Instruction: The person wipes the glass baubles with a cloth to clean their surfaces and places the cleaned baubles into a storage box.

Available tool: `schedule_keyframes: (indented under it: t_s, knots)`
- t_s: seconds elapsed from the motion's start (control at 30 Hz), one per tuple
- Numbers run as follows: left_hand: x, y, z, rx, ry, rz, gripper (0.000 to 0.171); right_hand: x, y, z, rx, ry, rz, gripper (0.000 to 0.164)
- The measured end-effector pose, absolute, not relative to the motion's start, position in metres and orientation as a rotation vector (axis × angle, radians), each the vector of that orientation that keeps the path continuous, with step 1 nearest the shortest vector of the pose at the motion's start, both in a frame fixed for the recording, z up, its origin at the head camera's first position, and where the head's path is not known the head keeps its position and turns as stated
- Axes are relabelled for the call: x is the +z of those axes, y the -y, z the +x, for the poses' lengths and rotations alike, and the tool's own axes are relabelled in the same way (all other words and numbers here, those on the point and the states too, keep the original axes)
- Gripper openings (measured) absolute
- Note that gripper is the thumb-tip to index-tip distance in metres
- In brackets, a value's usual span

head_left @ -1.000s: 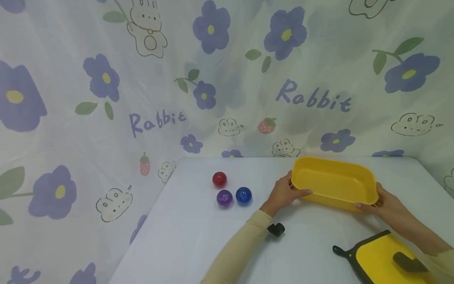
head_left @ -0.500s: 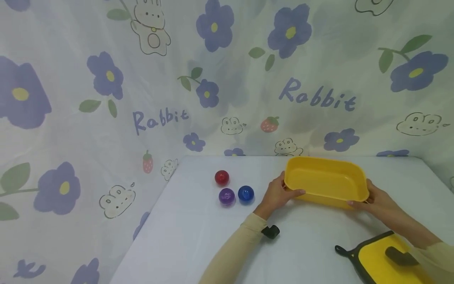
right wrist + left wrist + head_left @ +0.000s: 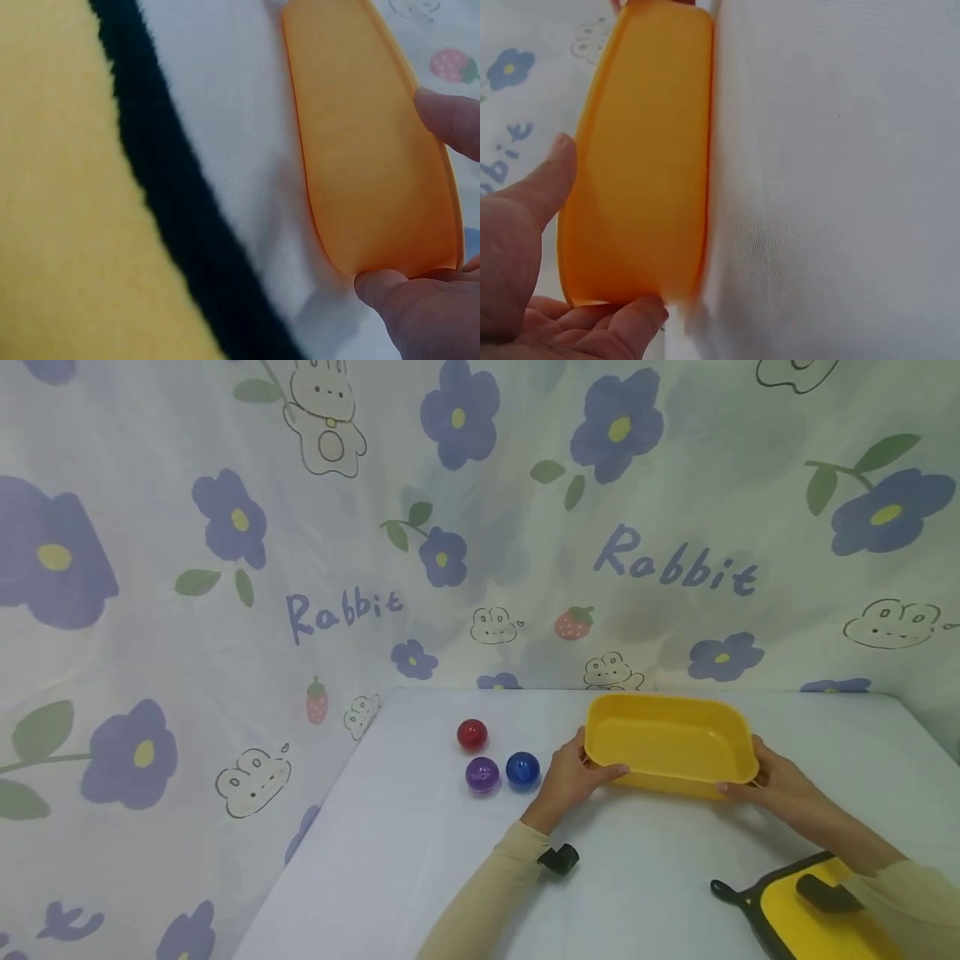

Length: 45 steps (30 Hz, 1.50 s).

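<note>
A yellow rectangular plastic basin (image 3: 667,747) with rounded corners sits between both hands at the back of the table, its inside bare. My left hand (image 3: 564,783) grips its left end, thumb on the near rim and fingers around the end wall. At the opposite end, my right hand (image 3: 791,793) holds it the same way. Both wrist views show the basin's outer side wall, close to the tabletop; whether its base touches I cannot tell. Left of my left hand lie three shiny balls: red (image 3: 472,736), purple (image 3: 482,775) and blue (image 3: 522,771), the blue one nearest.
A yellow pad with a black border and hanging loop (image 3: 783,906) lies at the front right, partly beneath the right forearm. The white table (image 3: 390,843) ends at a curtain (image 3: 525,552) printed with flowers and rabbits, behind and to the left.
Both hands have moved the basin leftward, nearer to the balls, keeping their grip. The balls and the pad stay in place, while the head view has shifted slightly.
</note>
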<state>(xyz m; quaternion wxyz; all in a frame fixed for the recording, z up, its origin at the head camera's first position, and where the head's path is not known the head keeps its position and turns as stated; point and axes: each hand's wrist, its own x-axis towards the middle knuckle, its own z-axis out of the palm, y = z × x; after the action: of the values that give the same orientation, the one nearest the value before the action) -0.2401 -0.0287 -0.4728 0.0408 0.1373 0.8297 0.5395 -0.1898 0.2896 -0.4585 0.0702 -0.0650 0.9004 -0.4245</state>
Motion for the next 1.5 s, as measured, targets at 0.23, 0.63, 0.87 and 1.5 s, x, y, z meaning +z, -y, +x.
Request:
schedule_keyframes:
  t_s: [0.23,0.63,0.87,1.5]
  knots:
    - [-0.474,0.034,-0.236,1.654,-2.561,0.357,0.083,-0.459,-0.283,-0.191,-1.274,-2.706,-0.221,0.094]
    - [-0.472,0.044,-0.228,1.683,-2.548,0.272,0.106,-0.459,-0.276,-0.194,-1.320,-2.664,-0.270,0.099]
    - [-0.472,0.050,-0.224,1.641,-2.585,0.238,0.106,-0.458,-0.268,-0.194,-1.312,-2.675,-0.269,0.096]
    - [-0.469,0.064,-0.223,1.614,-2.589,0.308,0.080,-0.458,-0.258,-0.186,-1.339,-2.693,-0.296,0.089]
